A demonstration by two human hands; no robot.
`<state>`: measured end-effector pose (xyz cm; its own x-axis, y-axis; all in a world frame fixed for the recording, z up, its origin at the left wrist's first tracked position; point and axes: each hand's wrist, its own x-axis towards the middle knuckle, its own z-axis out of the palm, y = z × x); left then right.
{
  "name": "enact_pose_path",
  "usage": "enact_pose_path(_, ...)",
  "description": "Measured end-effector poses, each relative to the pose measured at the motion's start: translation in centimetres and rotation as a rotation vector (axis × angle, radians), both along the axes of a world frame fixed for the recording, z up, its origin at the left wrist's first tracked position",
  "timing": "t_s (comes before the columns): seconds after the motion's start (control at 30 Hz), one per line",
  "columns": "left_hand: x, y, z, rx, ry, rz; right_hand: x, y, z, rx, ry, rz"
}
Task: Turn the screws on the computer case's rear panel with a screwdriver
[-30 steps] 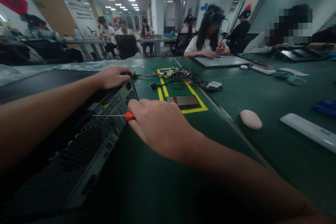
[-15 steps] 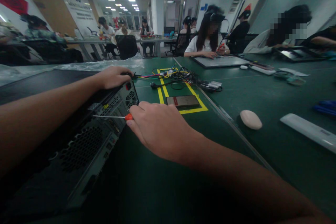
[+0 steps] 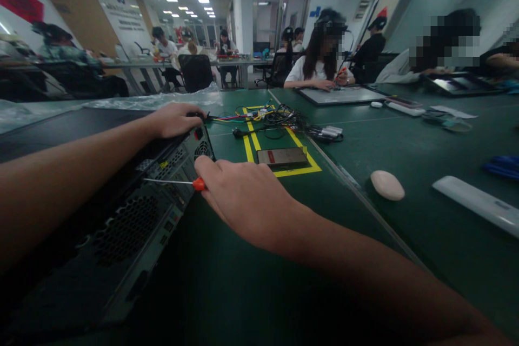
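Observation:
A black computer case [image 3: 133, 235] stands at the left, its grey rear panel with vents and ports turned toward the right. Over its upper far corner lies my left hand [image 3: 178, 119], with fingers and thumb bent around the edge. My right hand [image 3: 247, 194] is closed around the orange handle of a screwdriver [image 3: 172, 181]. The thin metal shaft points left, level, and its tip meets the rear panel near the upper edge. What the tip touches is too dark to make out.
On the green table [image 3: 324, 200] lie tangled cables [image 3: 284, 116], a flat metal box [image 3: 284, 157] inside yellow tape, a pale rounded object [image 3: 387, 185] and a white bar [image 3: 478, 203]. Plastic film [image 3: 162, 101] is behind the case. Across the table, a co-worker handles a flat panel [image 3: 344, 94].
The fingers of my right hand have shifted and rolled on the screwdriver handle, baring more of the orange. The tip and my left hand stay in place.

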<state>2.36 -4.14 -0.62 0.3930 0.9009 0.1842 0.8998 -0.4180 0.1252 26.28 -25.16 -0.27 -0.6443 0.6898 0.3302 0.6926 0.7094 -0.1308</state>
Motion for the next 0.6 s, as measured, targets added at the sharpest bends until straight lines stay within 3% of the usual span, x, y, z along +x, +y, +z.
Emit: enact_pose_path(0.6,0.31,-0.58,0.41,-0.010,0.006,-0.004,-0.02,-0.08,-0.06,0.039,-0.023,0.003)
